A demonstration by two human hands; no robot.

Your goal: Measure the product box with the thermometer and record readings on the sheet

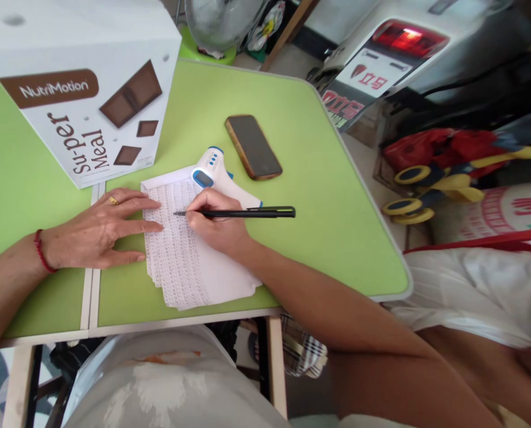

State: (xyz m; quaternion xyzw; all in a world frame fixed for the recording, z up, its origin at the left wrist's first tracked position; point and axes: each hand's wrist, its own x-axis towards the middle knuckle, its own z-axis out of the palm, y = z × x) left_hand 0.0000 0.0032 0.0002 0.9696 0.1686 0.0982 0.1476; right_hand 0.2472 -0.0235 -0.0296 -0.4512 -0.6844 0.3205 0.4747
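My right hand [216, 221] is closed around a black pen [265, 212], its tip on or just above the closely written part of a small stack of white paper [229, 276]. Rows of small handwriting cover the stack's left side; the right side is blank. Flat at the left edge lies my left hand [98, 229], fingers spread, fingertips resting on the sheets. It wears a gold ring and a red bracelet [43, 251]. A white and blue infrared thermometer [223, 181] lies against the paper's upper edge, partly behind my right hand.
A phone [254, 148] lies beyond the thermometer on the green table [336, 238]. At the back left stands a tall white box [126, 142] marked NutriMotion. Behind are a fan [223, 24] and a vehicle with a red tail light [410, 38]. White clothing [483, 291] shows at right.
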